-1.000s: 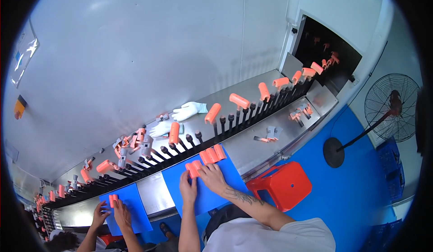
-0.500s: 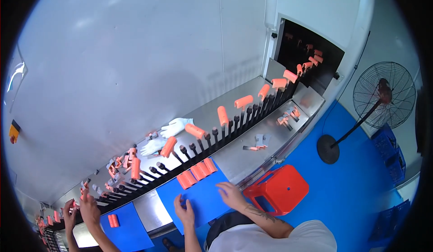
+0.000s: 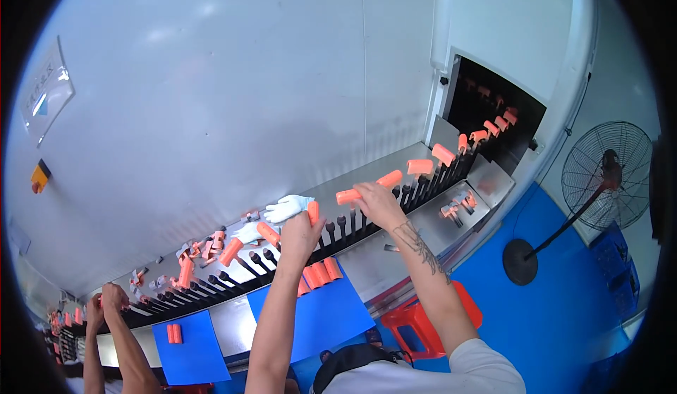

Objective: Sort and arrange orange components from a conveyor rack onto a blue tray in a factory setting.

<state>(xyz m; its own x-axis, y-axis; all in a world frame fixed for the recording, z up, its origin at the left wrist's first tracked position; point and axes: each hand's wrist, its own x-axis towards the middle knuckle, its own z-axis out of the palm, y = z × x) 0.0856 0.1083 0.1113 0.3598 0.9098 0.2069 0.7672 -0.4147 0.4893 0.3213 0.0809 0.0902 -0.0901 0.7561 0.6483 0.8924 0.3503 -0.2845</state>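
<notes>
One orange half-tube shell (image 3: 346,197) above the black pegs (image 3: 341,223) is pinched by the right hand (image 3: 379,205); a second shell (image 3: 314,213) sits between thumb and fingers of the left hand (image 3: 299,237), how tightly I cannot tell; two white gloves (image 3: 285,209) lie beyond

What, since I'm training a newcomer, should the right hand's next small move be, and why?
Probably ease the orange piece toward the blue sheet: the right hand grips it, the left hand is at another orange piece, and the sheet has bare space below its row of orange pieces.
</notes>
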